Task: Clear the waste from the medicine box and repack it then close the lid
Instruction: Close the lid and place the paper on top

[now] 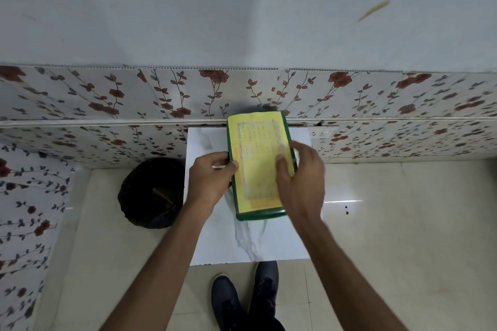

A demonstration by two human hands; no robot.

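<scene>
The medicine box (pixel 258 213) is a green rectangular box with a yellow printed label over its lid (pixel 255 142). It lies on a small white marble-patterned table (pixel 212 244), its far end near the wall. The lid sits on top and the contents are hidden. My left hand (pixel 209 183) holds the box's left edge, with the thumb on the lid. My right hand (pixel 301 177) rests on the right side of the lid, fingers wrapped over the right edge.
A round bin lined with a black bag (pixel 150 193) stands on the floor just left of the table, with something brown inside. Floral wall panels (pixel 107 94) run behind. Two dark shoes (pixel 242 301) stand at the table's near edge on the tiled floor (pixel 403 223).
</scene>
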